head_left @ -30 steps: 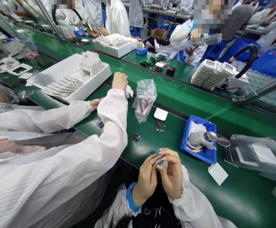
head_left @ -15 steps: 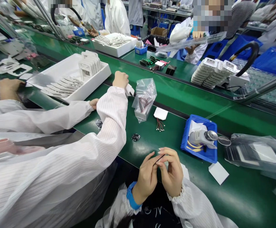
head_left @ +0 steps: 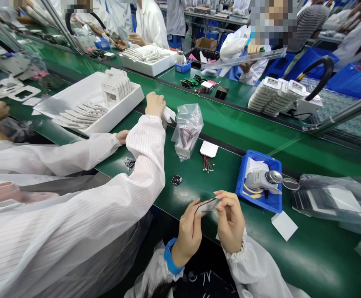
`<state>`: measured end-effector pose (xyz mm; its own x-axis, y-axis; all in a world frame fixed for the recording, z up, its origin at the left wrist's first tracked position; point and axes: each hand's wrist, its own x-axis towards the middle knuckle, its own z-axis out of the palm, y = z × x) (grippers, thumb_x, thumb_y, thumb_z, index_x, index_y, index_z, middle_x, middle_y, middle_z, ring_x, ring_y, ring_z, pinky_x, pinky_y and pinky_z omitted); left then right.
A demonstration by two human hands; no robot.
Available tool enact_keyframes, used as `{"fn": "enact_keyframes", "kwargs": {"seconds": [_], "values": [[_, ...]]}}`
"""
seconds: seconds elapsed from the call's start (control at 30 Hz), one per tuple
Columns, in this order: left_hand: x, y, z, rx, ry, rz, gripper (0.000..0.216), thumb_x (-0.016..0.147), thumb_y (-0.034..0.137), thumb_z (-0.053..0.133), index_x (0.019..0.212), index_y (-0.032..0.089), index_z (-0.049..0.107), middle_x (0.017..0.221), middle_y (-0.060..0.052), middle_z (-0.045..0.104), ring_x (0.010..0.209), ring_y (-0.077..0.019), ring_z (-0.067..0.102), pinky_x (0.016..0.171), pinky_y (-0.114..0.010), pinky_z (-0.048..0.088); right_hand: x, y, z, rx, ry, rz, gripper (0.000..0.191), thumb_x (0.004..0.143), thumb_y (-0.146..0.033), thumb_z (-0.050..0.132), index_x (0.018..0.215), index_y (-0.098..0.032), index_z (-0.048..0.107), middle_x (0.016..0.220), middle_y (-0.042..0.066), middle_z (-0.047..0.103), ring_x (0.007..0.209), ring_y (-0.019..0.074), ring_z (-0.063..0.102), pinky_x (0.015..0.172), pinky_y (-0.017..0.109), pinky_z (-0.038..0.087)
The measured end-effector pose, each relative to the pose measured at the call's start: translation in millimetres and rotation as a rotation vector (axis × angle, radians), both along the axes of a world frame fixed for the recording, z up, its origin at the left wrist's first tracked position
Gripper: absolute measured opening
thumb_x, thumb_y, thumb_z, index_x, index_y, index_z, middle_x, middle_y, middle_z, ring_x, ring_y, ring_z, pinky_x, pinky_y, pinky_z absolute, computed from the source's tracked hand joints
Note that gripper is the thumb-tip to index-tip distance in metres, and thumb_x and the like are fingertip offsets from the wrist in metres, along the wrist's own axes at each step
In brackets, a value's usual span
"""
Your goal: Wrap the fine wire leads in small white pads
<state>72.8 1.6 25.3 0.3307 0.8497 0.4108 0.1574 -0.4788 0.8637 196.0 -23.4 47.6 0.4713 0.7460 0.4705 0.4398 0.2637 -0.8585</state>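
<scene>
In front of my body, my left hand (head_left: 189,231) grips a small thin rectangular panel (head_left: 206,206) with dark edges and a greyish, glassy face. A blue band circles that wrist. My right hand (head_left: 231,221) pinches the panel's right end between thumb and fingertips. The panel is tilted above the green bench; whether a film lies over it I cannot tell. Beyond my hands are a pile of small black pieces (head_left: 176,180) and a white square part (head_left: 209,149) with several red and black wires.
A blue bin (head_left: 240,191) with a dispenser bottle (head_left: 257,179) stands to the right, near a white square card (head_left: 284,226) and bagged panels (head_left: 326,198). A clear bag of wires (head_left: 188,128) stands ahead. A co-worker's sleeve (head_left: 147,161) reaches across on the left, beside a white tray (head_left: 118,114).
The panel has turned from edge-on so that its grey face shows. My right hand has moved slightly right, and the gap between my hands has widened.
</scene>
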Motion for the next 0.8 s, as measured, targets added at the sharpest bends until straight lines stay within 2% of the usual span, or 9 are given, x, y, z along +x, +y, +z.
{"fn": "enact_keyframes", "kwargs": {"seconds": [0.3,0.5,0.67,0.8], "values": [[-4,3,3.1,-0.039,0.004,0.054,0.032,0.104,0.023,0.034,0.120,0.015,0.061,0.112,-0.011,0.073,0.110,-0.0209,0.069,0.097,-0.032,0.056,13,4,3.7,0.022,0.161,-0.048,0.010,0.096,-0.021,0.053,0.086,-0.021,0.055,0.094,0.002,0.053,0.083,0.0154,0.065,0.076,0.034,0.054],[-6,3,-2.6,-0.100,0.018,0.062,0.032,0.104,0.024,0.034,0.125,0.013,0.056,0.114,-0.014,0.072,0.108,-0.0209,0.070,0.092,-0.030,0.057,15,7,5.8,0.014,0.383,-0.046,0.012,0.098,-0.028,0.051,0.089,-0.021,0.049,0.102,0.000,0.049,0.068,0.0107,0.070,0.059,0.026,0.056],[-7,3,-6.2,-0.098,0.015,0.045,0.031,0.104,0.022,0.034,0.125,0.015,0.056,0.116,-0.013,0.071,0.109,-0.0210,0.069,0.093,-0.030,0.057,13,8,5.6,0.005,0.534,-0.058,0.015,0.099,-0.036,0.049,0.093,-0.023,0.045,0.104,0.000,0.050,0.061,0.0120,0.072,0.044,0.022,0.056],[-6,5,-7.7,-0.083,-0.006,0.051,0.031,0.104,0.022,0.034,0.122,0.016,0.058,0.115,-0.012,0.072,0.112,-0.0219,0.067,0.093,-0.030,0.056,11,9,5.7,-0.009,0.554,-0.096,0.017,0.099,-0.040,0.049,0.094,-0.025,0.042,0.101,-0.002,0.055,0.062,0.0130,0.073,0.051,0.027,0.063]]}}
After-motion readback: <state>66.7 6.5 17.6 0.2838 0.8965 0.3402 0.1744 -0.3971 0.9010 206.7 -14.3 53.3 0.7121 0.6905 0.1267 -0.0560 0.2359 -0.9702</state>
